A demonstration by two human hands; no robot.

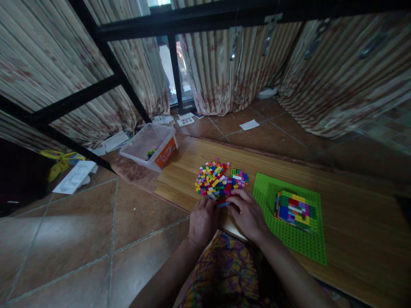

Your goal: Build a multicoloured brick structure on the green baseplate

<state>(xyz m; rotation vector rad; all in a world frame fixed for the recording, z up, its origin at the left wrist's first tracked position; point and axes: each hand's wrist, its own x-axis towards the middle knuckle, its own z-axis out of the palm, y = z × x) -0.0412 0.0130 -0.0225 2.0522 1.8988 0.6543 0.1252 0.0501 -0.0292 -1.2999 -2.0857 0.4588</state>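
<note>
Here, hands (203,219) (247,214) at boxy plastic bricks (212,177) beside a studded baseplate (298,244).

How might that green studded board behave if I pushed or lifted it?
The green board would likely slide flat rather than tip, being broad and thin. It may bend slightly at the edges, while the multicoloured brick block on it probably weighs down its middle.

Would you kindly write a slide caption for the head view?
Left hand and right hand at the near edge of a brick pile, beside a green baseplate.
</note>
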